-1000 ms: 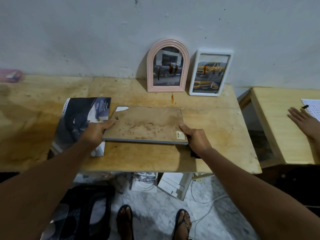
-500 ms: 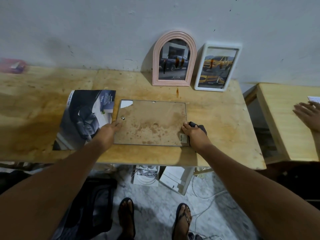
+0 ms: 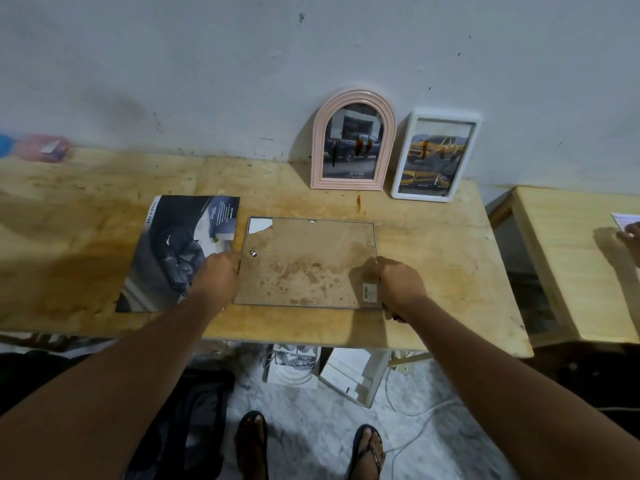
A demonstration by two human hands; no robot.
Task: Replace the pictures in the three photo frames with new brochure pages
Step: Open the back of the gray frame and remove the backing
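Frame (image 3: 308, 261) is down now: flat, back up, by the counter's (image 3: 433, 271) front edge, no longer tilted. Left grip (image 3: 221, 271) and right grip (image 3: 398, 282) still clasp its side edges. Backing comes off next, I'd judge; brochure (image 3: 180, 251) lies just left.

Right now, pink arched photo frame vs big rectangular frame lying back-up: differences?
Pink arched photo frame stands against the wall, picture showing; big rectangular frame lies flat, stained backing up. Pink frame untouched; left hand and right hand hold the big frame's edges. Both on the wooden table.
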